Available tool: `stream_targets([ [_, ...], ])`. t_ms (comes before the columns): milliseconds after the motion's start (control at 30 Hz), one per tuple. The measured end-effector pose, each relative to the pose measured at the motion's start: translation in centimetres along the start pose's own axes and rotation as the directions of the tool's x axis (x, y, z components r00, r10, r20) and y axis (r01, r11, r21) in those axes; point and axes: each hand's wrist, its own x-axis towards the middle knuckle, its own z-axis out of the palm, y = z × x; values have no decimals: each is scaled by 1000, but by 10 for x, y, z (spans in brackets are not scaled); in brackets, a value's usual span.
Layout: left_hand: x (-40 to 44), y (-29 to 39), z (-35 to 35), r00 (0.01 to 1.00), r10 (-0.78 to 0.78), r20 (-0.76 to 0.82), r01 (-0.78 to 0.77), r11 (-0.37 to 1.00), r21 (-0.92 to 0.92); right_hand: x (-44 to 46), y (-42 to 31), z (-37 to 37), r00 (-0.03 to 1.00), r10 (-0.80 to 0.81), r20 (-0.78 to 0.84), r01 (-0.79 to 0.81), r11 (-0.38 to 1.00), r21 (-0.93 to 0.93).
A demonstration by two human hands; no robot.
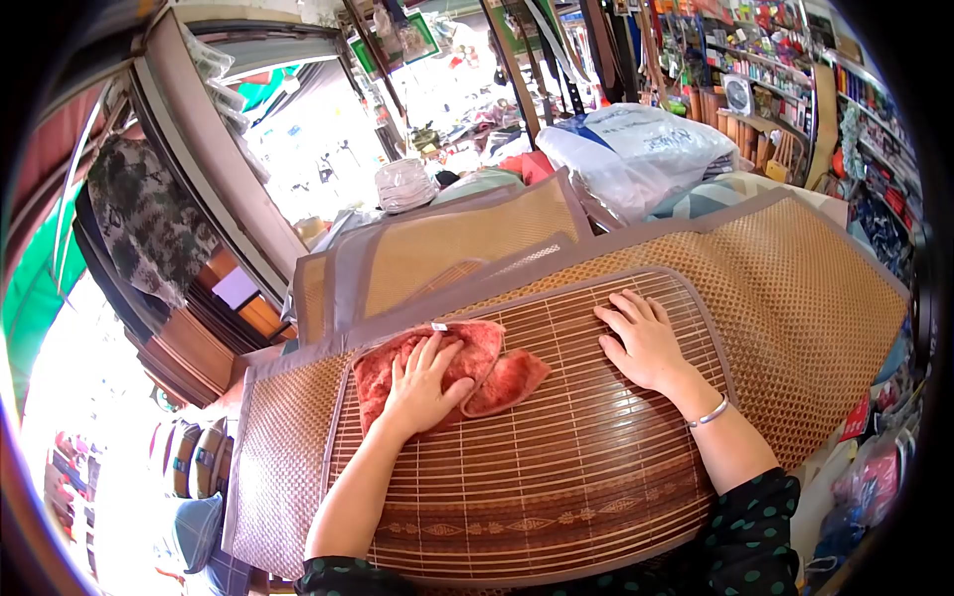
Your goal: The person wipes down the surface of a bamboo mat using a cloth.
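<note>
A crumpled red cloth point(509, 382) lies on the left part of a brown slatted bamboo mat point(556, 447). My left hand point(425, 385) rests flat on top of the cloth, fingers spread, pressing on it without gripping. On the mat's upper right part lies my right hand point(641, 340), palm down with fingers apart, holding nothing. The slatted mat has a grey edge and a patterned band near my body. Beneath it is a larger woven mat point(795, 298) with a grey border.
Behind the mats sits a bulky plastic-wrapped bundle point(646, 154). Another woven mat point(467, 243) lies further back, near a stack of clear round items point(404, 186). Shelves of goods stand at the right; dark clothing hangs at the left beside a frame post.
</note>
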Motion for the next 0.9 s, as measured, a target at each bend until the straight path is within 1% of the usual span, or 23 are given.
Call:
stream_targets([
  [67, -10, 27, -5, 990, 124, 67, -124, 992, -6, 0, -1, -1, 1000, -2, -2, 2, 1000, 2],
  [133, -24, 60, -9, 958, 267, 103, -268, 963, -9, 0, 1, 0, 1000, 1, 2, -1, 1000, 13],
  [233, -43, 104, -9, 879, 459, 131, -460, 887, -26, 0, 1, 3, 1000, 6, 3, -6, 1000, 11],
  [267, -47, 115, -12, 843, 514, 161, -517, 856, -23, -1, 1, 4, 1000, 2, -9, -2, 1000, -1],
  [300, -51, 118, -9, 805, 573, 153, -572, 818, -49, -1, 1, 3, 1000, -2, -22, 2, 1000, -14],
  [367, -44, 111, -10, 814, 555, 171, -547, 832, -96, -1, 1, 2, 1000, -5, -21, 5, 1000, -12],
  [467, -21, 76, -16, 931, 352, 92, -341, 933, -113, 0, 1, 0, 1000, 7, 16, -7, 1000, 4],
  [500, -12, 56, -13, 964, 252, 86, -241, 963, -119, 0, 0, 0, 1000, 7, 13, -7, 1000, 5],
  [533, -3, 39, -16, 982, 161, 95, -152, 984, -98, 0, -1, 1, 1000, 7, 13, -7, 1000, -4],
  [567, 4, 11, -2, 995, 93, 20, -92, 994, -61, 0, -1, 0, 1000, 7, 13, -7, 1000, -13],
  [600, 8, -7, 3, 1000, 27, 8, -26, 999, -45, 0, 0, 1, 1000, 7, 8, -6, 1000, -12],
  [633, 11, -14, -2, 998, -48, 30, 50, 997, -56, 0, 0, 1, 1000, 6, 5, -6, 1000, -11],
  [700, 12, -19, 0, 997, -75, 16, 75, 996, -43, 0, 0, 1, 1000, 7, 1, -7, 1000, -8],
  [800, 5, -6, 2, 999, -35, -1, 35, 999, 5, 0, -1, 1, 1000, 15, -1, -15, 1000, -2],
  [833, 1, 3, 4, 1000, 27, 7, -27, 1000, -16, 0, -1, 1, 1000, 8, -9, -8, 1000, -4],
  [900, -9, 38, -6, 985, 153, 77, -152, 988, -15, -1, 0, 1, 1000, 6, -10, -6, 1000, -1],
])
